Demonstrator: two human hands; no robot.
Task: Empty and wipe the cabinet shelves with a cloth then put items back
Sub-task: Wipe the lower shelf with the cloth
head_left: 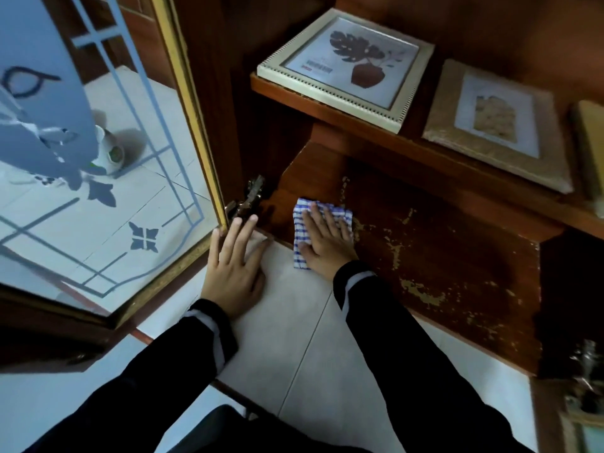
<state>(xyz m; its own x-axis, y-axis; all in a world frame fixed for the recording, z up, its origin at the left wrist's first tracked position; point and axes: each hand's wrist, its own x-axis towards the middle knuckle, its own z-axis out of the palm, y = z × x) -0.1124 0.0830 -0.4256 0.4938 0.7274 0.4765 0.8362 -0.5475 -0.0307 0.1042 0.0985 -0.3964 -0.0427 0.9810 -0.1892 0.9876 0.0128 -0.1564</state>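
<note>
While my left hand (233,269) rests flat, fingers straight, on the floor (294,322) beside the open glass door (98,191), my right hand (323,243) presses the checked cloth (301,223) with straight fingers onto the front left corner of the bottom shelf (441,256). Wiping is the step in hand. Next, I judge, the cloth should sweep right across the worn wood. Two picture frames (346,67) (496,125) on the upper shelf (327,107) await removal.
</note>
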